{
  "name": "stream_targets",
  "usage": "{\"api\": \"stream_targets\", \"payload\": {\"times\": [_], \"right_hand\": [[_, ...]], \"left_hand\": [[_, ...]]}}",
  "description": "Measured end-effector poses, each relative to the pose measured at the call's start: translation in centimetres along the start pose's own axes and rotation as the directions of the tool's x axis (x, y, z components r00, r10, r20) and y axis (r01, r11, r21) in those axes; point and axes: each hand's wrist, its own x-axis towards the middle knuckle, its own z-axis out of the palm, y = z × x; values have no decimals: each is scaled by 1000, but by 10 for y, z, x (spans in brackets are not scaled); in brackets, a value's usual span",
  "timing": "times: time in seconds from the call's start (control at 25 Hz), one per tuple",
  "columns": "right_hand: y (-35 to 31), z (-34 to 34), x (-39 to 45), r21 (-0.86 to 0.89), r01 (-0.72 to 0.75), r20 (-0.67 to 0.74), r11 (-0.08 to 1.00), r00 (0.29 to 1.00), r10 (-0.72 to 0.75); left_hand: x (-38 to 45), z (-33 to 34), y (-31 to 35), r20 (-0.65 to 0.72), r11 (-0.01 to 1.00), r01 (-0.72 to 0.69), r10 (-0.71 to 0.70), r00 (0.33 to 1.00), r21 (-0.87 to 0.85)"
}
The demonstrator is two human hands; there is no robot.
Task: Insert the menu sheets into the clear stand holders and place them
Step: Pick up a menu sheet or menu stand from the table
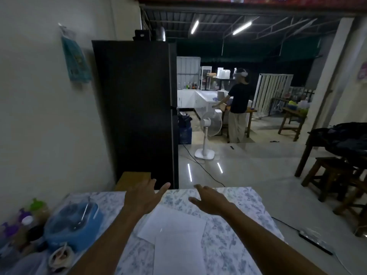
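Two white menu sheets lie overlapping on the flowered tablecloth [228, 235]: one tilted sheet [174, 221] farther off and another sheet [178, 255] nearer to me. My left hand [145, 197] hovers over the table's far part with fingers spread and nothing in it. Just to the right, my right hand [210, 199] is also stretched forward, fingers apart and empty. Both hands are beyond the sheets, not touching them. I see no clear stand holder in this view.
A blue basket [73, 225] with a spoon, small bottles and a cup [60, 257] crowd the table's left side. A black fridge [135, 112] stands beyond the table. A white fan [208, 132], wooden stools [333, 175] and a person working stand farther off.
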Motion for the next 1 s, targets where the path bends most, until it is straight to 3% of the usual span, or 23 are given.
{"api": "stream_targets", "payload": {"times": [0.16,0.44,0.56,0.68,0.88,1.0], "right_hand": [[40,41,4,-28,-71,121,997,990,74],[76,137,-14,-12,-178,337,984,926,172],[85,179,-32,0,-364,375,931,864,337],[96,213,-46,12,-560,379,829,769,514],[94,240,-63,64,-661,444,748,690,571],[88,249,-68,73,-675,428,734,686,588]], "left_hand": [[-15,53,-5,162,984,148,-163,973,103],[-46,132,-40,332,953,230,-286,899,197],[-64,172,-52,410,927,343,-374,832,149],[-73,220,-63,402,912,371,-409,819,173],[-98,242,-54,476,878,462,-460,749,121],[-107,247,-55,478,849,519,-500,722,103]]}}
